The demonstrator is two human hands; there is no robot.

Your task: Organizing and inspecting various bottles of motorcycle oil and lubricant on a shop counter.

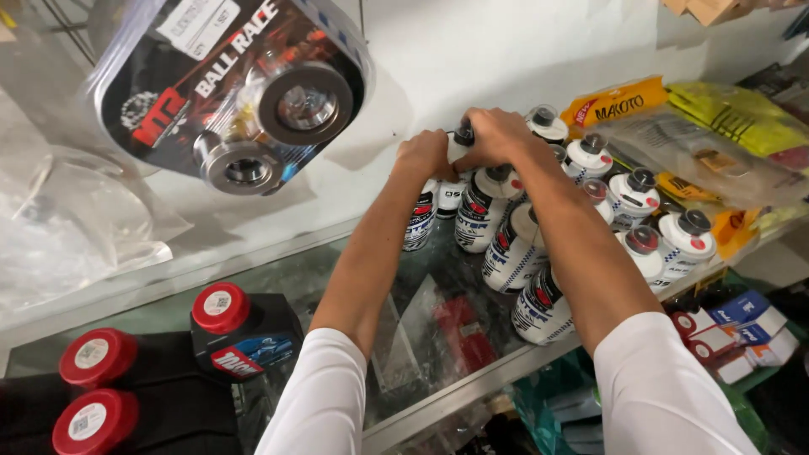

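We find a small white bottle (456,152) with a dark cap at the back of a glass shelf (396,337), near the white wall (472,59), at about twelve o'clock from us. Its long axis stands upright. Our left hand (424,154) is closed on its side from nine o'clock; our right hand (495,136) is folded over its cap from two o'clock. Both touch it, neither nearer. At three to five o'clock of the hands stands a cluster of like white bottles (590,219), some leaning. Yellow packets (674,118) lie beyond them. At seven o'clock on the shelf stand black cans with red caps (221,307). A packaged bearing set (244,93) hangs at ten o'clock. Small boxes (742,324) sit on the level below.
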